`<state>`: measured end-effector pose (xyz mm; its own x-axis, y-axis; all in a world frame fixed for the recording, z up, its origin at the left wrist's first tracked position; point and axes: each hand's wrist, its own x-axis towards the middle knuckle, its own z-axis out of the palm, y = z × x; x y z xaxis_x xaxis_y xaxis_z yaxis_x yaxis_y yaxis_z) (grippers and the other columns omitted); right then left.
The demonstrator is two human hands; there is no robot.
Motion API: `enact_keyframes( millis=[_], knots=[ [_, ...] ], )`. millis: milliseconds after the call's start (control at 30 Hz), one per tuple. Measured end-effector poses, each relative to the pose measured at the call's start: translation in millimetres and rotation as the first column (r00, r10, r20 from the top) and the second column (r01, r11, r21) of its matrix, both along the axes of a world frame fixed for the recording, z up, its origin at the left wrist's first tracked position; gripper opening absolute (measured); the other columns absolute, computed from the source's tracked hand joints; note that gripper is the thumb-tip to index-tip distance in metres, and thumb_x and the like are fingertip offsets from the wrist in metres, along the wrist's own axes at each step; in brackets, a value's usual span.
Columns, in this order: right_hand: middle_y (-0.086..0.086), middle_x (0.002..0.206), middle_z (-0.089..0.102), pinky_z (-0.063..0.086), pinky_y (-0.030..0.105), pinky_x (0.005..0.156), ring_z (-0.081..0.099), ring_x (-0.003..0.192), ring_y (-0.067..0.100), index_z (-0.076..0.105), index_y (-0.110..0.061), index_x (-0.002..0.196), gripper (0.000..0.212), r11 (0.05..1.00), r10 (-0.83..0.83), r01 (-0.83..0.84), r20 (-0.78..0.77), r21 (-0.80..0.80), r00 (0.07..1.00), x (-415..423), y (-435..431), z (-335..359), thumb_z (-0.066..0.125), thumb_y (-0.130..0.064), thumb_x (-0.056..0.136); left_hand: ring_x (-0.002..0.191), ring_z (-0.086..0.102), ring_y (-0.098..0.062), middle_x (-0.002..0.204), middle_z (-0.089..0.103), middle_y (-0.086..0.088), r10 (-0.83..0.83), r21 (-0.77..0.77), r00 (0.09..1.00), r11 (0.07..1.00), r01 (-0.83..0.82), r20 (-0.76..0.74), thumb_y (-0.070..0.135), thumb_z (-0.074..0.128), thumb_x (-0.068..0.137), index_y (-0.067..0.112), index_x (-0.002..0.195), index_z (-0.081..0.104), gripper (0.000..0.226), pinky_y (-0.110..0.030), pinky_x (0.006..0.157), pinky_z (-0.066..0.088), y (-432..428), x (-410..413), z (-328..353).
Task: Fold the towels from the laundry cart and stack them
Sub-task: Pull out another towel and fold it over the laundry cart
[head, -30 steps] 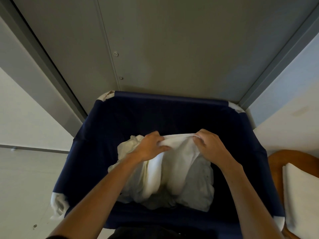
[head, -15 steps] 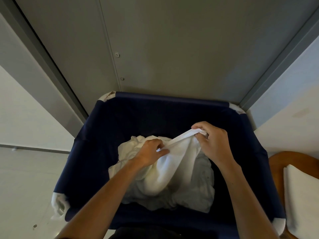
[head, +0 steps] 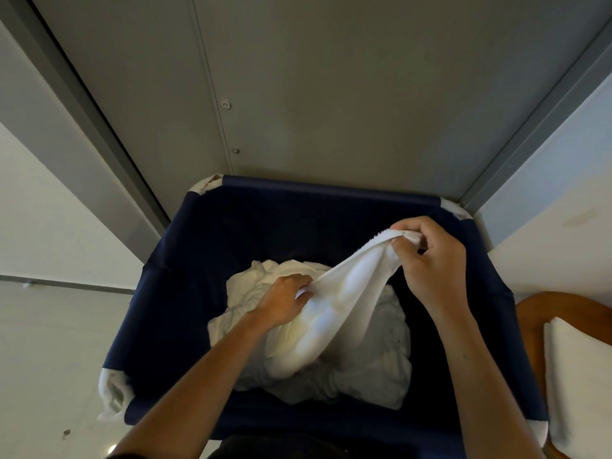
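Observation:
A dark blue fabric laundry cart (head: 185, 260) stands in front of me with a heap of crumpled white towels (head: 374, 369) at its bottom. One white towel (head: 344, 296) is stretched up out of the heap. My right hand (head: 430, 263) pinches its hemmed edge high over the cart's right side. My left hand (head: 284, 301) grips the same edge lower down, just above the heap. The rest of the towel sags between and below my hands.
A grey metal door (head: 331, 94) rises straight behind the cart. White walls flank both sides. A wooden chair (head: 543, 309) with a white cushion (head: 579, 376) stands at the right edge. The pale floor (head: 49, 376) lies to the left.
My right hand has lifted the towel's edge up and to the right, drawing the towel out of the heap. My left hand has slid lower along the edge.

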<state>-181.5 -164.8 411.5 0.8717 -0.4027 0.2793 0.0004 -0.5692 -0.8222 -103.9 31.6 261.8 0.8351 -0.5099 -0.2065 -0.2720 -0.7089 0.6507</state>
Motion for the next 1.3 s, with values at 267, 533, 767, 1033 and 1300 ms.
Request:
enact_keyframes(
  millis=[267,533,767,1033,1300],
  knots=[
    [-0.02,0.086,0.057,0.041,0.004,0.068,0.056,0.08,-0.011,0.056,-0.022,0.091,0.022,0.976,-0.18,0.141,0.249,0.166,0.952,-2,-1,26,0.054,0.0,0.089,0.094,0.06,-0.023,0.099,0.063,-0.006,0.011,0.125,0.999,0.992,-0.005,-0.045,0.012,0.05,0.092,0.01,0.101,0.062,0.015,-0.026,0.074,0.043,6,-2,-17],
    [-0.013,0.092,0.06,0.044,0.017,0.069,0.058,0.084,-0.003,0.056,-0.032,0.089,0.02,0.978,-0.152,0.155,-0.037,0.138,0.988,9,-15,6,0.053,-0.012,0.09,0.056,0.046,-0.01,0.064,0.05,0.005,0.095,-0.029,0.985,0.995,-0.1,-0.145,0.003,0.045,0.089,0.017,0.083,0.052,0.016,-0.02,0.05,0.038,2,1,2],
    [-0.014,0.12,0.053,0.045,0.021,0.088,0.054,0.105,0.003,0.06,-0.031,0.092,0.015,0.892,0.414,-0.439,-0.591,0.111,0.692,18,12,-49,0.057,-0.016,0.091,0.069,0.053,-0.006,0.072,0.056,0.013,0.001,-0.268,0.997,0.963,-0.023,-0.08,0.006,0.048,0.09,0.028,0.083,0.052,0.023,-0.015,0.062,0.04,-35,4,54],
    [-0.009,0.09,0.06,0.038,0.008,0.063,0.055,0.079,0.0,0.063,-0.021,0.097,0.01,0.9,0.357,-0.435,-0.624,0.031,0.695,19,27,-57,0.055,-0.016,0.093,0.071,0.054,-0.006,0.079,0.06,0.009,-0.034,-0.212,0.998,0.977,0.021,-0.06,0.007,0.053,0.087,0.023,0.089,0.054,0.016,-0.02,0.066,0.046,-23,12,50],
    [-0.011,0.073,0.059,0.038,0.01,0.058,0.056,0.068,-0.001,0.065,-0.02,0.086,0.006,0.939,0.332,-0.333,-0.483,0.087,0.81,10,9,-44,0.063,-0.014,0.088,0.082,0.053,-0.018,0.087,0.054,-0.001,0.054,0.089,0.998,0.995,-0.053,-0.014,-0.002,0.047,0.086,0.01,0.093,0.058,0.018,-0.028,0.071,0.043,13,15,-4]
  ],
)
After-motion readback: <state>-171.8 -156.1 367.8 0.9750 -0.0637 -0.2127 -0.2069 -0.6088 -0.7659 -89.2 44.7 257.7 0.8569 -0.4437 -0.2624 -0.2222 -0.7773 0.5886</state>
